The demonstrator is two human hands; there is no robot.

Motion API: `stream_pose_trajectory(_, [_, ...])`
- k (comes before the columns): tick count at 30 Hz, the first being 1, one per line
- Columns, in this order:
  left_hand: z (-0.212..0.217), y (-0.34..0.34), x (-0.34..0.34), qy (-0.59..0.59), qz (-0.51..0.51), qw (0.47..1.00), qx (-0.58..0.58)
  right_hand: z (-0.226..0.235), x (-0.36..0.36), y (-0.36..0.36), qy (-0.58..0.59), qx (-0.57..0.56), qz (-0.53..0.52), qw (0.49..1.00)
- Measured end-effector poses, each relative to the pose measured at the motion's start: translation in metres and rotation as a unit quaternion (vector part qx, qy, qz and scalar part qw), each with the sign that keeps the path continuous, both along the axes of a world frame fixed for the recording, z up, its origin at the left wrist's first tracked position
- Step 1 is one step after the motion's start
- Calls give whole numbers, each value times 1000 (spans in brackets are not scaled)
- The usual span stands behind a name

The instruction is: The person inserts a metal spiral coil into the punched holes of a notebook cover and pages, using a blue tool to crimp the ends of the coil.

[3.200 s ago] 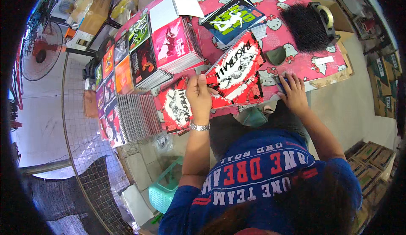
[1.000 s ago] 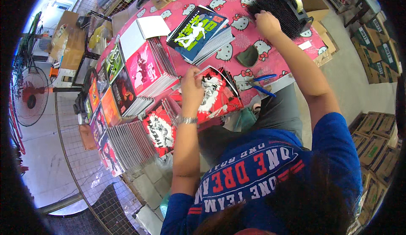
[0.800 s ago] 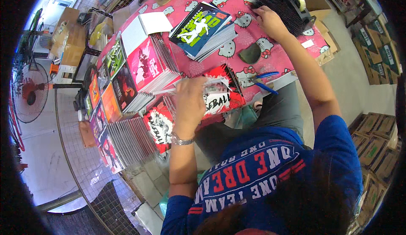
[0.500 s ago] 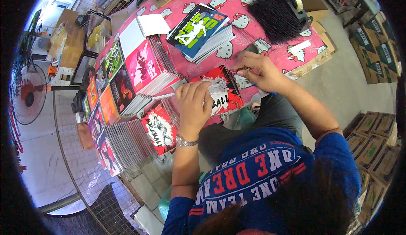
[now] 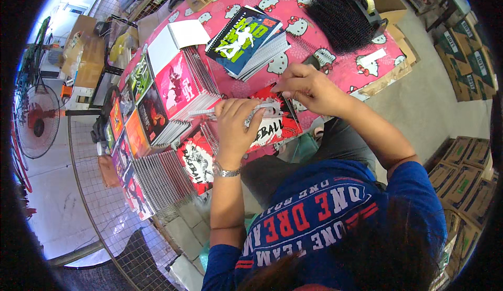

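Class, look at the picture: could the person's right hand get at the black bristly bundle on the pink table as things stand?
Probably yes: the right hand is by the red notebook, and only bare pink table lies between it and the black bundle.

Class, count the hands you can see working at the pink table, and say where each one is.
2. The left hand presses down on the red notebook at the table's near edge. The right hand is just above that notebook's far end, fingers pinched. No other hands show.

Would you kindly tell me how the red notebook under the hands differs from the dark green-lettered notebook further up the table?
The red notebook lies under both hands: left hand pressing it, right hand at its top edge. The dark notebook lies untouched, topping a small stack. Its cover is dark with green lettering; the other is red with white. Both rest on the pink table.
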State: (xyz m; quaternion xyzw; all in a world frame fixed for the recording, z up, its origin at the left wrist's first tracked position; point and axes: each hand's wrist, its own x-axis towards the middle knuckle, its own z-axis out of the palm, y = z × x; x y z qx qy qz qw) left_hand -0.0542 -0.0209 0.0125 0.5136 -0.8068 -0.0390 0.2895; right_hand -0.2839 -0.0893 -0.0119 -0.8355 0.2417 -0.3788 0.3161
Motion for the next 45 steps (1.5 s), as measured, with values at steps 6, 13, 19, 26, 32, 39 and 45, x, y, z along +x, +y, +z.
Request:
stream_pose_trajectory(6, [-3,0,3,16,-6,1000,-15,2,4,6,10,81,63,995])
stream_pose_trajectory(13, [-3,-3,-4,32,-4,999,-5,21,-2,25,64,140,43,987])
stream_pose_trajectory(19, [-6,-4,-18,-40,-12,999,-31,15,16,34,0,0,-89,996])
stream_pose_trajectory(26, [-10,-3,-12,-61,-9,998,7,31,19,47,131,-20,-122,984])
stream_pose_trajectory(32, [-6,6,-8,-47,-17,998,37,10,20,5,-15,394,-27,918])
stream_pose_trajectory(39, [-8,19,4,-94,145,985,7,-92,-15,-49,438,-9,-243,866])
stream_pose_trajectory(45, [-13,24,-5,14,57,998,12,-14,-10,-29,2,261,117,958])
